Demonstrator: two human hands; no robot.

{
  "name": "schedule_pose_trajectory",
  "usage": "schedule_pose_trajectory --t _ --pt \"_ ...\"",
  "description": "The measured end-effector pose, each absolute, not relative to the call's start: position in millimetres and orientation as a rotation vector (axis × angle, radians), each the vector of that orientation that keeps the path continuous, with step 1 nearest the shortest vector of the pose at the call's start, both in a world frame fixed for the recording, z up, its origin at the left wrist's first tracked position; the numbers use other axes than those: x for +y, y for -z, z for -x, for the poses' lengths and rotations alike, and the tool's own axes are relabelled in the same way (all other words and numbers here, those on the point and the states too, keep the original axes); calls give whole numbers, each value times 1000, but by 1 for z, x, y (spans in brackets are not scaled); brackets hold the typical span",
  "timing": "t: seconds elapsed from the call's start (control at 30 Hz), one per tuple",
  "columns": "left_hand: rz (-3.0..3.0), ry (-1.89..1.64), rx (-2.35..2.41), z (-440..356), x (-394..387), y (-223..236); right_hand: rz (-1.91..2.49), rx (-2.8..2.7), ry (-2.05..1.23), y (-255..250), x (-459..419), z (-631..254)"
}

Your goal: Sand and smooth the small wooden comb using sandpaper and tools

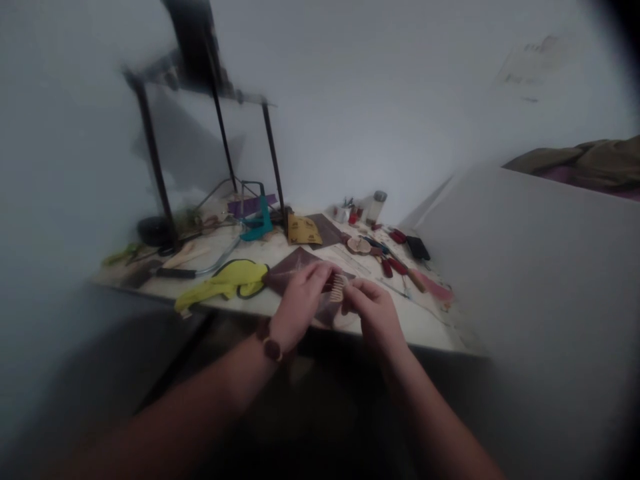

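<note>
Near the front edge of the table, a small pale wooden comb sits between my two hands, its teeth pointing left. My right hand pinches the comb by its back, thumb and fingers pressed together. Curled close to the tips of the teeth, my left hand is closed; something dark and reddish shows by its fingers, too blurred to name. Below the hands lies a brown sheet that looks like sandpaper.
Left of the hands are a yellow-green cloth item and a hacksaw. Behind stand a teal-framed saw, a yellow sandpaper sheet and a clear jar. Red-handled tools lie right. A dark metal frame rises back left.
</note>
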State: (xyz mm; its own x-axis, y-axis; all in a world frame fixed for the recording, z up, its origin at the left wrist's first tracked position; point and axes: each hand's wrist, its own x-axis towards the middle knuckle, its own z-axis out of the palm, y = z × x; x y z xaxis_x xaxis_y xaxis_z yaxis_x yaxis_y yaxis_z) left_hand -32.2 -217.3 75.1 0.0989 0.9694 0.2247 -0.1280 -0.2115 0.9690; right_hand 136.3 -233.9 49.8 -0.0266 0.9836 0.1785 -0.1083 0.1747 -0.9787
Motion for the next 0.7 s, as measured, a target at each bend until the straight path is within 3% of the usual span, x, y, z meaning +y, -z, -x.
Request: schedule_pose_trajectory --t 0.13,0.5,0.7 --pt "-1183 -1282 770 21 -214 -68 1019 -1358 -1047 -57 -237 -129" --pt "-1130 -1290 737 17 -209 -57 970 -1256 -1242 -44 -241 -121" --pt "-1162 -1286 736 19 -208 -58 976 -1293 -1185 -48 -243 -120"
